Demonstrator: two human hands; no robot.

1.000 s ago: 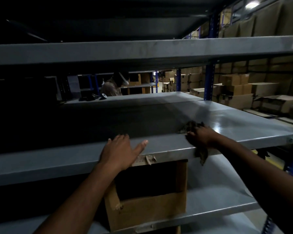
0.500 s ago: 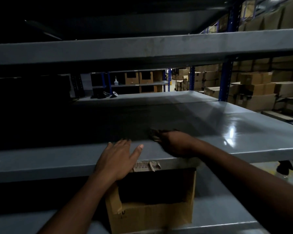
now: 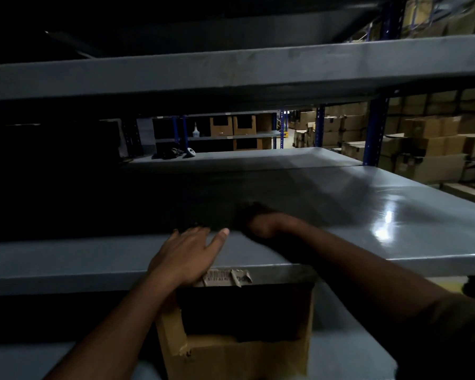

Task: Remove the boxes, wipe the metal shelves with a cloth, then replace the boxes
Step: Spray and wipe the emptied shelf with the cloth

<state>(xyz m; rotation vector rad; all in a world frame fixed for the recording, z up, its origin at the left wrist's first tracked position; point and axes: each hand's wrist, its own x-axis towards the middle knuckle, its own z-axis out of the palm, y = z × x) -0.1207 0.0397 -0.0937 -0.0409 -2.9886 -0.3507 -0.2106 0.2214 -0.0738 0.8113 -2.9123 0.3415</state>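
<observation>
A grey metal shelf [image 3: 381,215] runs across the middle of the view, bare of boxes where I can see it. My right hand [image 3: 263,224] presses a dark cloth [image 3: 248,208] onto the shelf near its front edge; the cloth is blurred and mostly hidden in shadow. My left hand [image 3: 188,255] rests flat on the shelf's front lip, fingers apart, holding nothing. Directly below, an open-fronted cardboard box [image 3: 236,349] stands on the lower shelf [image 3: 348,355].
Another grey shelf [image 3: 231,75] hangs overhead. Small dark items [image 3: 173,153] lie at the far back of the shelf. Blue uprights [image 3: 376,133] stand to the right, with stacked cardboard boxes [image 3: 433,149] beyond. The left side is in deep shadow.
My right hand has slid the cloth leftward along the shelf, from the lit right part into the shadow beside my left hand. My left hand has stayed on the front lip.
</observation>
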